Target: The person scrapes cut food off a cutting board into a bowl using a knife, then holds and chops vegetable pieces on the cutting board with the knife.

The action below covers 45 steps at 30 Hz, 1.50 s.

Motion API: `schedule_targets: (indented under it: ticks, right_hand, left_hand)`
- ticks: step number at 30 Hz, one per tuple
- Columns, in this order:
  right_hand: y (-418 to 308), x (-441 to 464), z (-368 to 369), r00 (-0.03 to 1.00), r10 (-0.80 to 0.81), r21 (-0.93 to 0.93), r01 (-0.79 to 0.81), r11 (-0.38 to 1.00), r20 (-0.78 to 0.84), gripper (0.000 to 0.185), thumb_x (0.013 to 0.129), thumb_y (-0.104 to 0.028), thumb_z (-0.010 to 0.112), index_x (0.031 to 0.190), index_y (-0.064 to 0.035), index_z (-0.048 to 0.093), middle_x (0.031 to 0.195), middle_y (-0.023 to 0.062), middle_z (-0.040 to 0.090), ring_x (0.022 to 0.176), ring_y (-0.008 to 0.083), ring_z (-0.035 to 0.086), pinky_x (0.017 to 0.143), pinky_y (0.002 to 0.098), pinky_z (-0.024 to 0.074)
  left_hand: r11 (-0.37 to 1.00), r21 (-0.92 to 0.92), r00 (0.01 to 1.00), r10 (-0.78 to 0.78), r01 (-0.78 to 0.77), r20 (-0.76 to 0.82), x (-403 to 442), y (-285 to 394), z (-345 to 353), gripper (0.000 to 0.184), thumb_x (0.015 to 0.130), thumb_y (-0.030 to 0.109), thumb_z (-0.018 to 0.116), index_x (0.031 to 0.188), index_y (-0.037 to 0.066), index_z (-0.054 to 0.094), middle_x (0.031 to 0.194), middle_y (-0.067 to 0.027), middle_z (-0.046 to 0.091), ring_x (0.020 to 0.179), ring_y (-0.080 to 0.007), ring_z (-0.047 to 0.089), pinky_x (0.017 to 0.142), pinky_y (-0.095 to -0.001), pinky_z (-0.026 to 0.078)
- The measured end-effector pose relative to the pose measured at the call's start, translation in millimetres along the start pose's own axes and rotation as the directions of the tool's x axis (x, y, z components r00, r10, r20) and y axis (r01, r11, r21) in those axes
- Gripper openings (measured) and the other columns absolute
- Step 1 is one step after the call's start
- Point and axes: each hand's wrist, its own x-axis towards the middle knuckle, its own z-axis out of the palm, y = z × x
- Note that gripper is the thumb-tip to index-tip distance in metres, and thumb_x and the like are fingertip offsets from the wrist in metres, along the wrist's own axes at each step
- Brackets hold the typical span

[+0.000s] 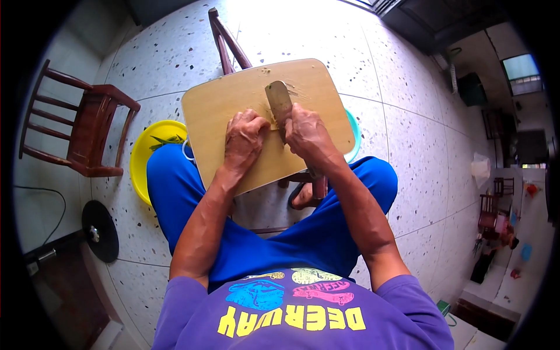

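A cleaver with a broad, dull blade is in my right hand, whose fingers wrap round its handle. The blade points away from me over a wooden-looking board. Just left of the blade, my left hand is closed, with curled fingers resting on the board. A small pale yellow piece of food shows between its fingertips and the blade; its kind is unclear. Small crumbs and wet marks lie on the board near the blade's tip.
A yellow basin with green vegetables stands left of the board. The rim of a teal basin shows at its right. A wooden chair stands at left, near a round black disc on the speckled floor.
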Motion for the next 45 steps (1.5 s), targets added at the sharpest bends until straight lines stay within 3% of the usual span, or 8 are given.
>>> schedule_targets:
  ticks: [3, 7, 15, 22, 28, 31, 40, 45]
  right_hand:
    - [23, 13, 15, 0.979, -0.201, -0.229, 0.193, 0.954, -0.012, 0.011, 0.094, -0.005, 0.057, 0.093, 0.0058, 0.059, 0.083, 0.0338, 0.068, 0.083, 0.0533, 0.070, 0.076, 0.0585, 0.0565]
    - [15, 18, 7, 0.994, -0.032, -0.003, 0.031, 1.000, -0.109, 0.017, 0.102, -0.011, 0.050, 0.097, 0.0044, 0.057, 0.066, 0.0231, 0.065, 0.056, 0.0304, 0.070, 0.052, 0.0431, 0.0556]
    - [7, 1, -3, 0.999, -0.029, 0.032, 0.031, 0.999, -0.043, 0.018, 0.101, -0.012, 0.052, 0.098, 0.0057, 0.056, 0.069, 0.0253, 0.067, 0.059, 0.0330, 0.073, 0.056, 0.0449, 0.0593]
    - [6, 5, 14, 0.983, -0.158, -0.149, 0.143, 0.978, -0.094, 0.014, 0.093, -0.005, 0.059, 0.100, 0.0077, 0.058, 0.085, 0.0365, 0.068, 0.085, 0.0553, 0.069, 0.077, 0.0599, 0.0561]
    - [-2, 29, 9, 0.994, 0.106, 0.022, -0.105, 0.994, -0.035, 0.014, 0.094, -0.006, 0.057, 0.098, 0.0069, 0.061, 0.088, 0.0355, 0.070, 0.088, 0.0549, 0.070, 0.080, 0.0587, 0.0575]
    - [9, 24, 4, 0.996, 0.026, -0.001, -0.027, 1.000, -0.082, 0.018, 0.100, -0.010, 0.052, 0.098, 0.0080, 0.057, 0.072, 0.0262, 0.068, 0.058, 0.0334, 0.073, 0.056, 0.0442, 0.0604]
    - [7, 4, 0, 0.999, -0.044, 0.028, 0.045, 0.999, -0.032, 0.019, 0.103, -0.012, 0.052, 0.101, 0.0061, 0.056, 0.071, 0.0237, 0.068, 0.058, 0.0306, 0.072, 0.055, 0.0431, 0.0591]
    - [13, 7, 13, 0.994, -0.108, -0.087, 0.105, 0.991, -0.029, 0.014, 0.093, -0.006, 0.059, 0.098, 0.0066, 0.060, 0.090, 0.0359, 0.069, 0.088, 0.0553, 0.070, 0.077, 0.0591, 0.0572]
  left_hand:
    - [1.000, 0.022, 1.000, -0.009, 0.009, 0.018, 0, 0, 0, 0.009, 0.087, 0.002, 0.075, 0.093, 0.007, 0.079, 0.095, -0.0098, 0.071, 0.095, -0.0330, 0.067, 0.088, -0.0428, 0.053]
    - [1.000, -0.005, 1.000, 0.006, -0.006, 0.024, 0, 1, -2, 0.008, 0.087, 0.002, 0.075, 0.093, 0.006, 0.079, 0.096, -0.0104, 0.071, 0.096, -0.0333, 0.067, 0.089, -0.0427, 0.053]
    - [0.999, -0.006, 0.999, -0.044, 0.044, 0.019, -1, 3, -1, 0.008, 0.090, 0.007, 0.071, 0.092, 0.008, 0.079, 0.098, -0.0102, 0.072, 0.098, -0.0336, 0.066, 0.092, -0.0448, 0.052]
    - [1.000, -0.007, 1.000, -0.023, 0.023, 0.011, -2, 1, 0, 0.009, 0.090, 0.008, 0.071, 0.093, 0.008, 0.080, 0.098, -0.0106, 0.072, 0.098, -0.0343, 0.066, 0.092, -0.0447, 0.052]
    - [1.000, -0.002, 0.999, 0.030, -0.030, 0.010, 0, 2, -3, 0.010, 0.086, -0.001, 0.075, 0.093, 0.004, 0.079, 0.096, -0.0126, 0.072, 0.096, -0.0342, 0.067, 0.088, -0.0431, 0.054]
    - [1.000, -0.003, 1.000, 0.015, -0.015, -0.003, -1, 2, -4, 0.007, 0.087, 0.002, 0.075, 0.092, 0.005, 0.078, 0.096, -0.0122, 0.072, 0.095, -0.0343, 0.067, 0.088, -0.0440, 0.054]
    - [1.000, 0.011, 1.000, -0.004, 0.004, -0.003, -1, 0, -3, 0.003, 0.087, 0.007, 0.076, 0.090, 0.007, 0.078, 0.094, -0.0106, 0.071, 0.094, -0.0339, 0.067, 0.088, -0.0446, 0.053]
    - [1.000, 0.013, 1.000, 0.017, -0.017, -0.016, -1, 1, -4, 0.005, 0.086, 0.003, 0.077, 0.090, 0.005, 0.078, 0.091, -0.0117, 0.070, 0.090, -0.0339, 0.068, 0.085, -0.0443, 0.054]
